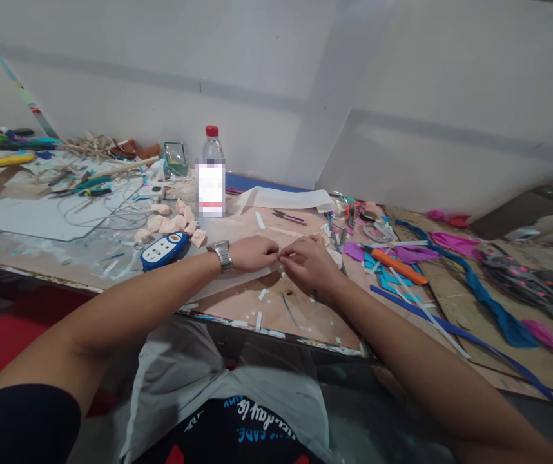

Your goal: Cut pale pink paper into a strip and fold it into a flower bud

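While left hand meets right hand, forearms angled inward, fingers curled (whether pinching anything, cannot tell).

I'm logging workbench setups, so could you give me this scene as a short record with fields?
Left hand: fingertips brought close to the other hand's, above the worktable
Right hand: thumb and forefinger pinched together; anything between them too small to tell
Left wrist: metal-banded watch
Beside left forearm: blue-and-white power strip
Behind hands: red-capped bottle, upright; pen, lying flat
Right side: orange object, blue strip
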